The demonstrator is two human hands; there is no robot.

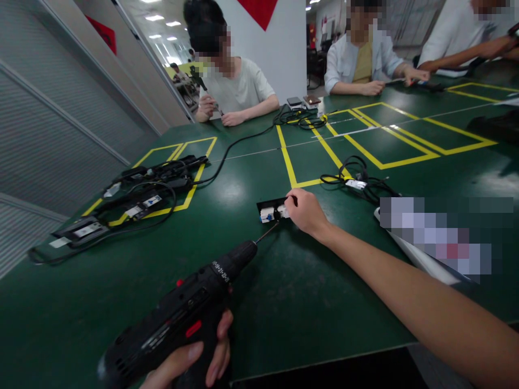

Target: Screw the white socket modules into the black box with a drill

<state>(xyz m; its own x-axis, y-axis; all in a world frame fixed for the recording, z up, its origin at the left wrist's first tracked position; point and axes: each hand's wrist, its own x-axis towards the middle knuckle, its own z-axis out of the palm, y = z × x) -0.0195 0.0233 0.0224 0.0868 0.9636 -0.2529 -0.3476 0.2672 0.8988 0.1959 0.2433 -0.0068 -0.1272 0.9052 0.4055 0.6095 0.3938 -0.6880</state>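
My left hand (190, 362) is wrapped round the grip of a black cordless drill (186, 313) with a red trigger, low in the view. Its thin bit (266, 233) points up and right, with the tip at a small black socket module (272, 210) with white and blue parts that lies on the green table (251, 302). My right hand (306, 210) reaches in from the right and rests on the module's right end, fingers closed on it.
Black power strips and coiled cables (133, 202) lie at the left inside yellow tape marks. A cable bundle (359, 181) lies right of the module. A white board (421, 259) sits at the right. Three people sit at the far edge.
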